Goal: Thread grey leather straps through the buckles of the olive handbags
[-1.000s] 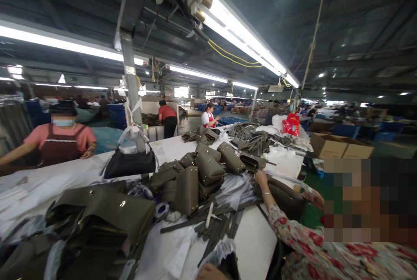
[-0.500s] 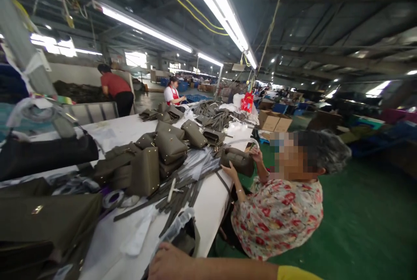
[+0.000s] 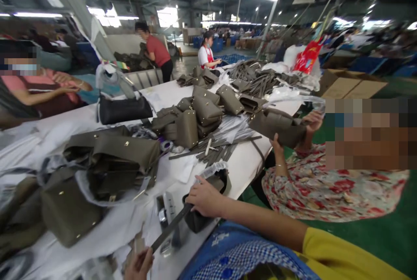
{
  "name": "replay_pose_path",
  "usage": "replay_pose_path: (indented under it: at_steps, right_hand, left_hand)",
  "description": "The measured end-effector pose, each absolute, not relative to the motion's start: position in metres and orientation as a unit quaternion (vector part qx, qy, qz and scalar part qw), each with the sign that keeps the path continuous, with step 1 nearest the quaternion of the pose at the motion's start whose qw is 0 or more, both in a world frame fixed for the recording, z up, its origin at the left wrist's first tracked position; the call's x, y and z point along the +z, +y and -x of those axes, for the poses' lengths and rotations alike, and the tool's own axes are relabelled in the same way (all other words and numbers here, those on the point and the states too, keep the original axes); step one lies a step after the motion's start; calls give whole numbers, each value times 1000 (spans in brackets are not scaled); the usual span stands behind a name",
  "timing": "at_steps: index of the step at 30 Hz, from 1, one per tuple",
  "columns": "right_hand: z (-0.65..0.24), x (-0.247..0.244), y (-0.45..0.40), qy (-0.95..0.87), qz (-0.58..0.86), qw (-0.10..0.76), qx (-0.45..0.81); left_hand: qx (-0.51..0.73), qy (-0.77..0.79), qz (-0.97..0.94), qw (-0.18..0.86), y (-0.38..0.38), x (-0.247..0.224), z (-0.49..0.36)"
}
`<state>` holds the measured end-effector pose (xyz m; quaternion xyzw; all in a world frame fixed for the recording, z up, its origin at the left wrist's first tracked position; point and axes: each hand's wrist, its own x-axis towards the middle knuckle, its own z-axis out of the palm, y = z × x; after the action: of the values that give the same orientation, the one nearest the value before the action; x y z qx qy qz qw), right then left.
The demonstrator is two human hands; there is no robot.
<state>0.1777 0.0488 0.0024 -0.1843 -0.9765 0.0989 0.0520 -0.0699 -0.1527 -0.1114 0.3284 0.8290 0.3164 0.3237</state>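
Observation:
Close in front of me, a dark olive handbag (image 3: 196, 222) stands at the table's near edge, with clear plastic wrap around its handle. My right hand (image 3: 206, 198) is closed on the top of this bag, where a dark strap (image 3: 172, 226) comes out. The strap runs down to the left, stretched between both hands. At the lower edge of the view, my left hand (image 3: 140, 265) pinches its other end. Just left of the bag lies a metal tool or fitting (image 3: 165, 210) whose kind I cannot make out.
Olive handbags (image 3: 125, 154) cover the left of the white table (image 3: 169, 171); more bags (image 3: 208, 110) and loose straps (image 3: 224, 151) lie farther back. A co-worker in a floral top (image 3: 342, 188) sits at right, holding an olive bag (image 3: 276, 125). A pole (image 3: 84, 23) rises at left.
My view has tilted down and swung left. My left hand has come into view on the strap, now stretched from the bag. The co-worker at right has turned the bag they hold.

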Motion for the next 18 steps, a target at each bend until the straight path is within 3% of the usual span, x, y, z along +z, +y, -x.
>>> replay_pose_path:
  at_steps: [3,6,12,15,18]
  right_hand:
    - [-176,5,38,-981,167,72,70]
    - [-175,6,30,-981,161,89,59]
    - [-180,9,23,-969,147,164,111]
    - [-202,12,25,-915,246,250,198]
    - [-227,7,23,-785,418,320,327]
  left_hand:
    - [262,858,-329,294,-140,-88,64]
    - [296,832,-402,241,-102,-51,34]
    - [343,634,-567,398,-38,-17,-9]
    - [325,587,-596,442,-38,-22,-4]
    - [321,596,-606,418,-48,-29,0]
